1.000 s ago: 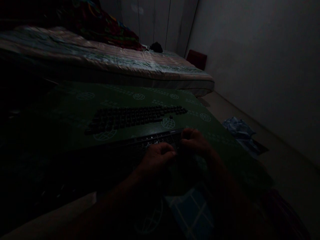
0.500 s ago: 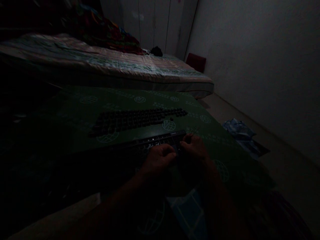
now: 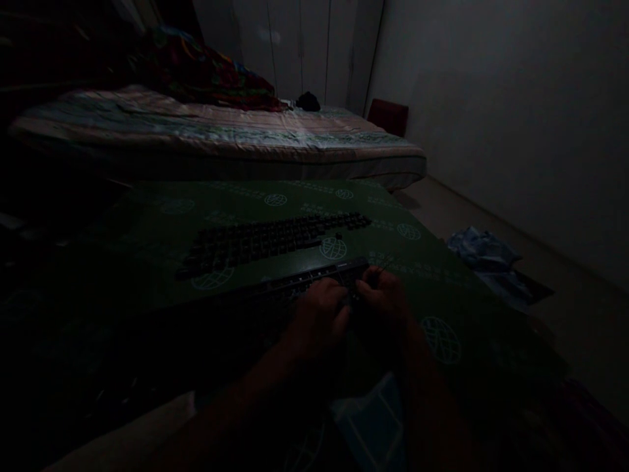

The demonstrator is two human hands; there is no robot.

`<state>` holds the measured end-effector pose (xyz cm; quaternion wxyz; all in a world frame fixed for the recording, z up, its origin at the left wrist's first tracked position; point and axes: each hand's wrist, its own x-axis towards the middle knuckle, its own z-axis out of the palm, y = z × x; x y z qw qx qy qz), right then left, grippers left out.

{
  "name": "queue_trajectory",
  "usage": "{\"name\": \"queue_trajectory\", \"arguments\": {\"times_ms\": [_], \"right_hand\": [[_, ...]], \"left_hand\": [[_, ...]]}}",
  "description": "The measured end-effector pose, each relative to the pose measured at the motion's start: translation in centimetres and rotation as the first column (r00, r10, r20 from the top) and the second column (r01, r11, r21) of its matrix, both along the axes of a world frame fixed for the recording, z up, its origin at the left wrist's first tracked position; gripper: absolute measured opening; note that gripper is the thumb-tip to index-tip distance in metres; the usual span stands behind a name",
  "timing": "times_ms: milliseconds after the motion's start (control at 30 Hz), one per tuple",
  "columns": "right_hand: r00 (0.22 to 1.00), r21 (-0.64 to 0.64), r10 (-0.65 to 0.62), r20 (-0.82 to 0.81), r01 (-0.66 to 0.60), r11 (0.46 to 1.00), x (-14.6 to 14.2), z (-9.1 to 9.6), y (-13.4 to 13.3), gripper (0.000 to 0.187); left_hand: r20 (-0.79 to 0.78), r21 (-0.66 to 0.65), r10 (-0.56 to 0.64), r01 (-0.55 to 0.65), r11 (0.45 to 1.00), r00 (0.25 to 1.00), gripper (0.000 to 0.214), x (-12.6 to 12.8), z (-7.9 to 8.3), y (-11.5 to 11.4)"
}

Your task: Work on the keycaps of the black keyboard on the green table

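Note:
A black keyboard [image 3: 307, 276] lies slantwise in front of me, its left part lost in deep shadow. Pale spots show among its sockets, where some keycaps are off. My left hand [image 3: 322, 311] is over its right part, fingers curled together and pointing down; whatever they pinch is hidden. At the keyboard's right end, my right hand [image 3: 386, 295] is closed, thumb and fingers bent round the edge. Beyond the keyboard, many loose black keycaps [image 3: 255, 242] are laid out in rows. One single keycap [image 3: 339, 236] sits apart from them.
Everything rests on a green sheet [image 3: 388, 262] printed with white globes. Behind it stands a bed [image 3: 275, 147] with a patterned blanket [image 3: 206, 78]. Bluish cloth or plastic [image 3: 481, 252] lies on the floor at right, near the wall. A blue checked cloth [image 3: 373, 419] is close to me.
My left hand has turned and its fingers have curled further in over the keys. My right hand stays at the keyboard's right end. The view has shifted slightly.

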<state>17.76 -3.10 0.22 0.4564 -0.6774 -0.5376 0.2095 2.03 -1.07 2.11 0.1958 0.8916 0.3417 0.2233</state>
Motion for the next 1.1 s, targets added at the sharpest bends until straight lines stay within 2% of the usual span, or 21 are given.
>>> {"name": "queue_trajectory", "arguments": {"times_ms": [100, 200, 300, 500, 767, 933, 1100], "right_hand": [[1.0, 0.012, 0.018, -0.012, -0.018, 1.0, 0.1, -0.1, 0.0, 0.01], [0.999, 0.017, 0.011, -0.049, -0.01, 1.0, 0.1, -0.2, 0.0, 0.008], [0.998, 0.01, -0.006, -0.06, 0.006, 1.0, 0.2, -0.3, 0.0, 0.006], [0.991, 0.011, -0.003, -0.136, 0.004, 1.0, 0.5, -0.4, 0.1, 0.009], [0.975, 0.01, -0.037, -0.22, 0.04, 0.999, 0.3, -0.7, 0.0, 0.011], [0.932, -0.01, -0.122, -0.341, 0.126, 0.992, 0.3, -0.5, -0.1, 0.012], [0.932, -0.025, -0.153, -0.329, 0.153, 0.988, 0.4, -0.3, 0.1, 0.013]], "left_hand": [[-0.155, 0.077, 0.013, -0.001, 0.997, 0.988, 0.021, 1.3, 0.4, 0.2], [-0.29, 0.08, 0.03, -0.007, 0.997, 0.957, 0.024, 2.6, 0.6, 0.4], [-0.351, 0.063, 0.036, -0.015, 0.998, 0.936, 0.025, 3.3, 0.2, 1.0], [-0.285, 0.044, 0.002, 0.011, 0.999, 0.959, 0.023, 3.3, -0.9, 2.0], [-0.245, 0.006, 0.016, -0.015, 1.0, 0.97, 0.02, 3.3, -0.7, 2.0], [-0.246, 0.016, 0.046, -0.044, 0.999, 0.968, 0.02, 3.3, -0.8, 1.6], [-0.183, 0.019, 0.073, -0.071, 0.997, 0.98, 0.015, 3.4, -1.1, 1.3]]}}
